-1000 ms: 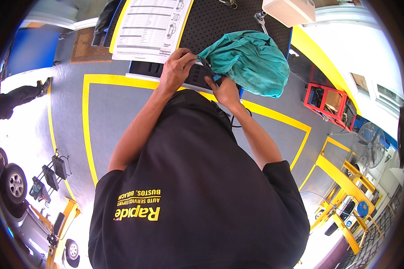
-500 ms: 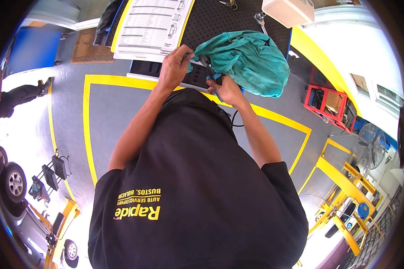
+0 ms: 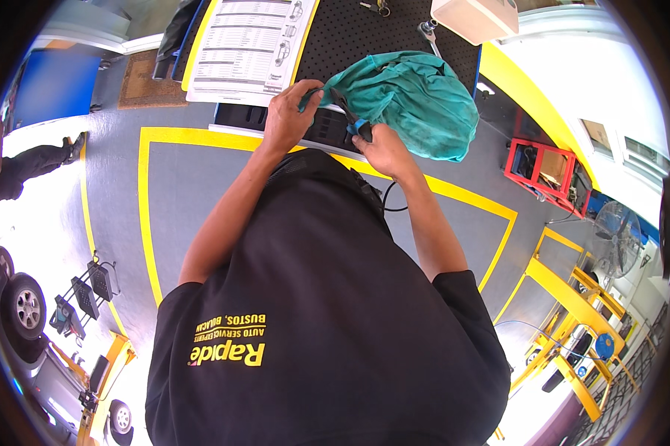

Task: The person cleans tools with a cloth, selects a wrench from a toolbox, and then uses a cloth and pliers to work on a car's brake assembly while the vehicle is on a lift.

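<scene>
My left hand pinches an edge of the crumpled teal cloth beside the printed form on its yellow backing. My right hand grips a black-and-blue handled cutting tool, its dark head pointing up-left against the cloth near my left fingers; whether the blades touch the cloth is unclear. The cloth lies bunched on the right part of the dark perforated worktop, with a ratchet just behind it.
Keys and a cream box sit at the back. A red cart stands right, near a fan and yellow lift equipment. At left are a person's dark-clad leg and a car wheel.
My right fingers and the tool's handle have changed angle, the blue part now lying higher along my fingers. My left hand has shifted slightly at the cloth's edge.
</scene>
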Demonstrator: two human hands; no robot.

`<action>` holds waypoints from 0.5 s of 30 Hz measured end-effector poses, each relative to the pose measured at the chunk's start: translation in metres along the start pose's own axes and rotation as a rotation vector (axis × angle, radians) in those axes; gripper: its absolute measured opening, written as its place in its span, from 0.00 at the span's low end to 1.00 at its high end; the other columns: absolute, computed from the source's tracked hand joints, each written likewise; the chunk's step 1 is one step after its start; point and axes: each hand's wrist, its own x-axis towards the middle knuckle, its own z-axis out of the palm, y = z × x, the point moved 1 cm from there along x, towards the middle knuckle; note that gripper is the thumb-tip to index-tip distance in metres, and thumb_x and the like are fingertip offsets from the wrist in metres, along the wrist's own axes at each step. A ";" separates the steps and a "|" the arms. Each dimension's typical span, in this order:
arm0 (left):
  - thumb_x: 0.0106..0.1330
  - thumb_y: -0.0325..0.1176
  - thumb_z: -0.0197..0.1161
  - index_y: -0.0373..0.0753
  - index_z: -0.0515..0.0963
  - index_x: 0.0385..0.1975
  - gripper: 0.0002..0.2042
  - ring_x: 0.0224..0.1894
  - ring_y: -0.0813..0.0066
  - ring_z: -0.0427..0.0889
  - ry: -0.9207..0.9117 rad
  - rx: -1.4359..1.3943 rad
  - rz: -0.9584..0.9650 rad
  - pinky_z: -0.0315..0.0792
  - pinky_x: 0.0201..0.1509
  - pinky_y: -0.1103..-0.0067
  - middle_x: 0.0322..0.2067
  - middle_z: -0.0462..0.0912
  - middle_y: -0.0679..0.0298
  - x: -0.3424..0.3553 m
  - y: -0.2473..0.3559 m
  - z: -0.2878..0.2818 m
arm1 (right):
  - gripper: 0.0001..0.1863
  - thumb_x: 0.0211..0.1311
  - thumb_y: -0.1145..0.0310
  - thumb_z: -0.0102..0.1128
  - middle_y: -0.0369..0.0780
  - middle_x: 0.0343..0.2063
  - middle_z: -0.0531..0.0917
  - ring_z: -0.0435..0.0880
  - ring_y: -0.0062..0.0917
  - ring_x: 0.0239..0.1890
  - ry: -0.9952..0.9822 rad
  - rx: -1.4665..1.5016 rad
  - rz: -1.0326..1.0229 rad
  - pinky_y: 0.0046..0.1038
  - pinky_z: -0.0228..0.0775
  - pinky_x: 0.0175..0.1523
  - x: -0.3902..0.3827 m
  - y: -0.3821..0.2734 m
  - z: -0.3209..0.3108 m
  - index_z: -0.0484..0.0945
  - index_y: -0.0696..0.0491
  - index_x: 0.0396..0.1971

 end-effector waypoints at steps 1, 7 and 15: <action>0.74 0.34 0.68 0.38 0.85 0.48 0.10 0.38 0.55 0.89 0.000 -0.001 0.001 0.80 0.42 0.68 0.40 0.90 0.53 0.000 0.002 0.000 | 0.17 0.71 0.63 0.65 0.61 0.43 0.87 0.84 0.60 0.50 0.013 0.007 -0.002 0.49 0.76 0.55 -0.001 0.000 -0.001 0.84 0.63 0.47; 0.76 0.36 0.66 0.31 0.85 0.48 0.13 0.41 0.66 0.89 0.010 -0.133 -0.118 0.79 0.48 0.73 0.39 0.90 0.52 0.004 0.005 -0.002 | 0.17 0.70 0.63 0.66 0.62 0.40 0.86 0.85 0.60 0.49 0.040 -0.031 -0.038 0.49 0.77 0.53 0.001 0.008 0.006 0.85 0.64 0.46; 0.75 0.36 0.67 0.30 0.84 0.47 0.13 0.47 0.68 0.89 -0.039 -0.214 -0.189 0.79 0.54 0.73 0.40 0.90 0.55 0.001 -0.003 0.001 | 0.20 0.72 0.59 0.66 0.62 0.40 0.87 0.85 0.60 0.48 0.050 -0.070 0.001 0.50 0.77 0.52 -0.005 0.000 0.006 0.85 0.65 0.45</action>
